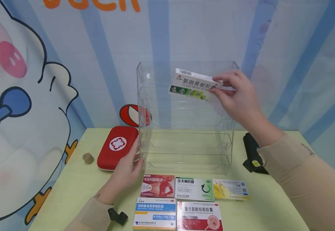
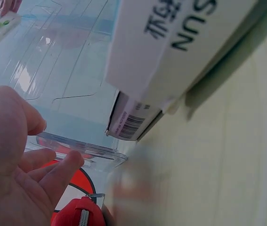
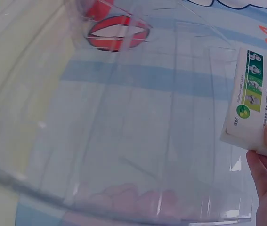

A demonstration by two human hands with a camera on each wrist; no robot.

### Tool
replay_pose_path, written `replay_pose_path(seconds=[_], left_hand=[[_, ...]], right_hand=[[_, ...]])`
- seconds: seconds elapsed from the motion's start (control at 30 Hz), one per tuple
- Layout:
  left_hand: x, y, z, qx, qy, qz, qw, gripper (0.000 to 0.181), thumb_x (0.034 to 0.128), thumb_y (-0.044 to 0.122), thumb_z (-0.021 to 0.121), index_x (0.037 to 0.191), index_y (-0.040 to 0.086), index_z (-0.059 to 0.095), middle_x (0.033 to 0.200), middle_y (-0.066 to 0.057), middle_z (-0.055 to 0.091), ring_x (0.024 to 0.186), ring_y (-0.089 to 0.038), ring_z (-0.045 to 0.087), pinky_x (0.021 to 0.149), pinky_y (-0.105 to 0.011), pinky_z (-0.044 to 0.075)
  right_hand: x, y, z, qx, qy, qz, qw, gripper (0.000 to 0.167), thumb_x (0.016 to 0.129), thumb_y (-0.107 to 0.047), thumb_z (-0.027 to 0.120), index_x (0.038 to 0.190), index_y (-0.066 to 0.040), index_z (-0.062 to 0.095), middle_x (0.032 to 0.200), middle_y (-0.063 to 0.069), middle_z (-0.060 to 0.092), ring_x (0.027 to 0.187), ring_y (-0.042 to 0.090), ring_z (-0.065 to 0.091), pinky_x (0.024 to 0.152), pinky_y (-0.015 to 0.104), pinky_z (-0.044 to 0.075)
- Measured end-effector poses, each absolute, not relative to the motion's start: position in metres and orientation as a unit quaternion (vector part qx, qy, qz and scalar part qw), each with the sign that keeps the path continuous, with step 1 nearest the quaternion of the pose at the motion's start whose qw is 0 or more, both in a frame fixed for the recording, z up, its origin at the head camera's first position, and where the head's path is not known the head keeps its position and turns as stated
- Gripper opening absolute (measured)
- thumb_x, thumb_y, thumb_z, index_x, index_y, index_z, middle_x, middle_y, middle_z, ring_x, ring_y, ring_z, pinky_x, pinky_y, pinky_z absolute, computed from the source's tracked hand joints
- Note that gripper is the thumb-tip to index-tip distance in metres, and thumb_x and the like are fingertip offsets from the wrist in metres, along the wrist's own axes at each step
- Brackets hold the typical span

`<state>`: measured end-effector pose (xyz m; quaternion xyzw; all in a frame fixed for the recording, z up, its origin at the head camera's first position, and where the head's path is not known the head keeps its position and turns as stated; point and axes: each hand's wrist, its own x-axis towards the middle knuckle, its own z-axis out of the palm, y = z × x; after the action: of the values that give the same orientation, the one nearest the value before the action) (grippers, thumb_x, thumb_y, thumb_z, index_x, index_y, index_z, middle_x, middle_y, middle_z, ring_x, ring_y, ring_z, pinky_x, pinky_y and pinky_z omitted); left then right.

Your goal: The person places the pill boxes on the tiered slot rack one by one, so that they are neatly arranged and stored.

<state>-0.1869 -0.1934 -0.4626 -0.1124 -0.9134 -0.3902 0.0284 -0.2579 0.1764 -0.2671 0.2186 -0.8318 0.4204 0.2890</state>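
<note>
A white medicine box (image 1: pixel 193 84) with a green picture strip is pinched at its right end between the thumb and fingers of my right hand (image 1: pixel 236 93). It is tilted, in front of the upper tiers of a clear tiered rack (image 1: pixel 184 163). In the right wrist view, the same box (image 3: pixel 253 96) shows near the right edge. My left hand (image 1: pixel 128 171) is at the rack's lower left side, fingers extended and thumb apart. The left wrist view shows this hand (image 2: pixel 20 155) beside the rack's clear edge; exact contact is hard to tell.
Several medicine boxes lie in two rows before the rack, among them a red box (image 1: pixel 158 186) and a blue-white box (image 1: pixel 154 213). A red zippered case (image 1: pixel 116 149) and a small brown cylinder (image 1: pixel 88 158) are left; a black object (image 1: pixel 252 154) is right.
</note>
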Motion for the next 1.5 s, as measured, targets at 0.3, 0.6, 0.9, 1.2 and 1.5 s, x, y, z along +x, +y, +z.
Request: replay_pose_path(seconds=[0.3,0.6,0.9,1.2,1.5], left_hand=[[-0.189,-0.191,-0.465,-0.108,-0.914,-0.391,0.031,0.106,0.1052,0.019,0.073,0.176,0.047,0.000,0.175,-0.010,0.046,0.151,-0.041,0.059,0.107,-0.054,0.064],[-0.186,-0.191,-0.466,-0.113,-0.912,-0.393,0.029,0.105,0.1055,0.019,0.073,0.176,0.045,0.000,0.174,-0.010,0.047,0.152,-0.041,0.059,0.109,-0.055,0.063],[-0.189,-0.185,-0.467,-0.123,-0.910,-0.395,0.038,0.105,0.1054,0.018,0.073,0.176,0.046,0.001,0.174,-0.010,0.048,0.150,-0.040,0.061,0.108,-0.053,0.063],[-0.189,-0.185,-0.466,-0.118,-0.911,-0.394,0.032,0.105,0.1053,0.017,0.073,0.177,0.044,0.001,0.174,-0.010,0.047,0.150,-0.041,0.060,0.109,-0.054,0.063],[-0.189,-0.186,-0.466,-0.116,-0.912,-0.391,0.032,0.106,0.1053,0.017,0.073,0.177,0.045,0.000,0.174,-0.010,0.047,0.151,-0.041,0.059,0.108,-0.054,0.063]], right_hand=[[-0.287,0.143,-0.247,0.183,-0.816,0.431,0.340,0.027,0.102,-0.005,0.077,0.128,0.000,0.075,0.132,0.016,0.062,0.126,0.022,0.073,0.106,0.024,0.063],[-0.309,0.112,-0.236,0.201,-0.832,0.388,0.342,0.026,0.105,-0.003,0.071,0.130,0.002,0.072,0.136,0.016,0.061,0.130,0.024,0.069,0.111,0.022,0.060],[-0.318,0.103,-0.240,0.185,-0.862,0.348,0.318,0.025,0.107,-0.003,0.068,0.132,-0.001,0.071,0.140,0.014,0.059,0.132,0.025,0.065,0.113,0.022,0.058],[-0.321,0.097,-0.252,0.198,-0.852,0.363,0.321,0.026,0.107,0.000,0.065,0.132,0.001,0.072,0.141,0.016,0.062,0.132,0.027,0.068,0.111,0.026,0.061],[-0.321,0.094,-0.255,0.201,-0.857,0.385,0.278,0.041,0.108,-0.001,0.064,0.148,-0.004,0.067,0.161,0.010,0.057,0.146,0.024,0.063,0.116,0.024,0.057]])
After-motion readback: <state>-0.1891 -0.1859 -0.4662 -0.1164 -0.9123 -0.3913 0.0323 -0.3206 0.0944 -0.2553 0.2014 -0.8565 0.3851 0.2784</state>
